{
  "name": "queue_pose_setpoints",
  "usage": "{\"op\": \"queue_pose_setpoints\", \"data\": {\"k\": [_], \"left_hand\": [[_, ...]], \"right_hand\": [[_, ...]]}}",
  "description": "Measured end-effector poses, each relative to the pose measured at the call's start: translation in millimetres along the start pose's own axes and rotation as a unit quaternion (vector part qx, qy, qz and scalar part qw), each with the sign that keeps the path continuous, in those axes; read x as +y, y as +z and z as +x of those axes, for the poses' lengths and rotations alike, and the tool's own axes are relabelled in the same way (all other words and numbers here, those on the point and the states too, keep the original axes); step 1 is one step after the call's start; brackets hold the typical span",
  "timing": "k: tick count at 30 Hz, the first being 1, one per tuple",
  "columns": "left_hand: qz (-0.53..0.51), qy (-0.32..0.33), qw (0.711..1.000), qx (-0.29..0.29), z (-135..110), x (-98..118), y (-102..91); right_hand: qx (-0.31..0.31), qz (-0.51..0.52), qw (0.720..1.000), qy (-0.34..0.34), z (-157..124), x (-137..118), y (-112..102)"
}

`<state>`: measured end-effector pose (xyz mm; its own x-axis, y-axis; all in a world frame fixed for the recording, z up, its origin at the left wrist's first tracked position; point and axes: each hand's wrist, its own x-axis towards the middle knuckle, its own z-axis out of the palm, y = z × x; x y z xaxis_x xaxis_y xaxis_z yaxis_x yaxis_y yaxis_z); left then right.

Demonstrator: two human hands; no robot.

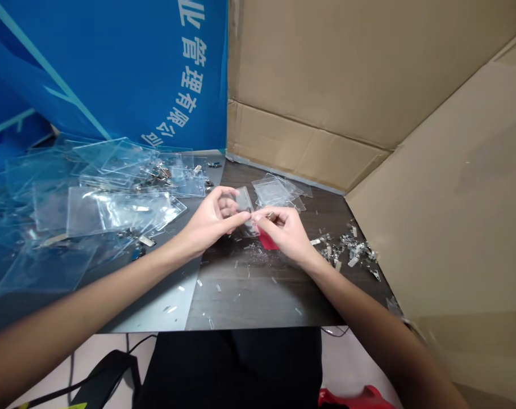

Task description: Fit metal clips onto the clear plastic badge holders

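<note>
A small clear plastic badge holder [244, 200] is gripped in my left hand [221, 216], thumb along its near edge. My right hand [283, 230] meets it at that edge, thumb and fingers pinched around a small metal badge clip [271, 216]. The fingertips of both hands touch or nearly touch, so the exact join between clip and holder is hidden. Just under my right hand lies a red piece [267, 241], partly covered by the fingers. Behind the hands rests a loose stack of clear holders [275, 190].
Many larger clear sleeves with clips [113, 210] are heaped at the left. A pile of metal clips [352, 247] lies to the right. Small clear scraps [209, 318] dot the dark tabletop [258, 295]. Cardboard walls [309, 74] and a blue panel [125, 68] enclose the back.
</note>
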<state>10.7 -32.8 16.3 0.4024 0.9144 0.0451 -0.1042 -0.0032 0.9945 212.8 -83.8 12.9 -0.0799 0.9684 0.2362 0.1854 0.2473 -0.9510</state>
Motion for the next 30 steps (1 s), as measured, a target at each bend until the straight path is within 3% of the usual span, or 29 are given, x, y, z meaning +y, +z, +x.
{"op": "queue_pose_setpoints", "data": {"k": [6,9,14,18,24,30], "left_hand": [[0.008,0.022,1.000,0.006,0.3,-0.6,-2.4],[0.022,0.039,0.999,0.002,-1.2,-3.1,-1.3],[-0.011,0.077,0.997,-0.017,-4.9,0.0,1.3],[-0.079,0.044,0.995,-0.043,-5.2,7.1,1.3],[-0.003,0.002,0.998,-0.056,-7.1,8.7,1.2],[0.008,-0.065,0.995,-0.079,-6.5,6.6,1.0]], "right_hand": [[-0.001,0.027,1.000,-0.002,2.9,1.9,-2.1],[0.000,-0.019,1.000,-0.016,1.6,2.5,-0.6],[0.125,-0.158,0.968,-0.147,-2.6,3.4,-1.6],[0.154,-0.208,0.942,-0.216,-4.0,4.8,-6.4],[0.160,-0.273,0.889,-0.330,-2.0,11.4,-7.2],[0.137,-0.266,0.873,-0.386,-3.9,8.5,-5.2]]}}
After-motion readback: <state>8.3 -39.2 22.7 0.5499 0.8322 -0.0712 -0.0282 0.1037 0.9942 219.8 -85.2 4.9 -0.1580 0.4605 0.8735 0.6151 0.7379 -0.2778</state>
